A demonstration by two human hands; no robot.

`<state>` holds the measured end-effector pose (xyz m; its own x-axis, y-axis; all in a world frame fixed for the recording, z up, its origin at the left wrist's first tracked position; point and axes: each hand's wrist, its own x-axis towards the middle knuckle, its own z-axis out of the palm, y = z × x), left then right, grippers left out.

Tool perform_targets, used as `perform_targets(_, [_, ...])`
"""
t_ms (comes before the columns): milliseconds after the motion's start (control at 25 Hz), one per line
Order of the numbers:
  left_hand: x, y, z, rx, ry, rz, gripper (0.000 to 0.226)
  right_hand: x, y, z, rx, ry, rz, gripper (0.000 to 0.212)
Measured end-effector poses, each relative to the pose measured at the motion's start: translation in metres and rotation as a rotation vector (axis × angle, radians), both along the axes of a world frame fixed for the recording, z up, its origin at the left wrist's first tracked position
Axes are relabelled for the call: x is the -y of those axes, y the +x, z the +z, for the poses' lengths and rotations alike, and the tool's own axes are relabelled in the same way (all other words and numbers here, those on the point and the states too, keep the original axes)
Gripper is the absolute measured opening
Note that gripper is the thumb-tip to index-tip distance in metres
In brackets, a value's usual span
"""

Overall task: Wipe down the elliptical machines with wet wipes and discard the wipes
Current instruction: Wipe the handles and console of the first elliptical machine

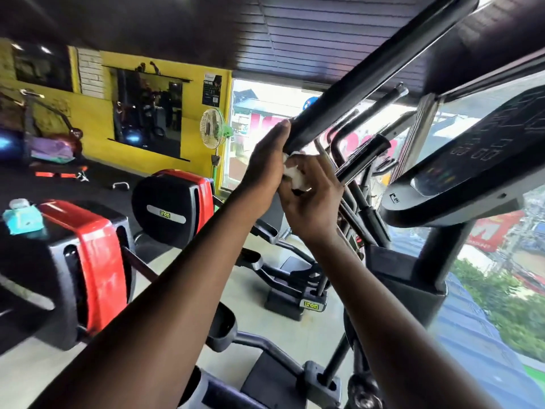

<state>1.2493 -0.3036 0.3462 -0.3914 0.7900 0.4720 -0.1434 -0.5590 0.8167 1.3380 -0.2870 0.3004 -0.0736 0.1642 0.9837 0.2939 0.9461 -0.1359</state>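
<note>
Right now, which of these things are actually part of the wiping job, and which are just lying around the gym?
In the job:
- white wet wipe, held in the right hand
- black handlebar, gripped by the left hand
- teal wipes pack on the red machine

Lying about:
- standing fan
- wall mirror
- purple bag

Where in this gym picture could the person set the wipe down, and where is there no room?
Free: the black top of the near elliptical housing beside the teal wipes pack, and the pale floor between the machines. Crowded: around the handlebar, where left hand and right hand meet on the wipe, bars behind.
</note>
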Motion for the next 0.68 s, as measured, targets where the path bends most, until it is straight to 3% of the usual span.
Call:
perform_targets(160, [0.01,-0.001,-0.033,0.118,-0.056,-0.097,0.047,0.008,0.007,-0.007,0.048,-0.068,-0.028,0.019])
perform_targets(320, [0.033,-0.004,-0.071,0.186,-0.088,0.034,0.036,0.019,0.0,-0.04,0.129,-0.118,0.142,0.022])
perform_targets(400, [0.043,-0.009,-0.093,0.22,-0.197,0.14,0.032,0.019,-0.009,-0.066,0.129,-0.327,0.3,0.023])
perform_targets(520, [0.068,-0.02,-0.123,0.215,-0.384,0.258,0.03,0.017,-0.034,-0.096,0.1,-0.829,0.571,0.008])
perform_targets(680, [0.106,-0.056,-0.165,0.174,-0.466,0.366,0.01,0.031,-0.08,-0.132,0.179,-1.28,0.854,0.004])
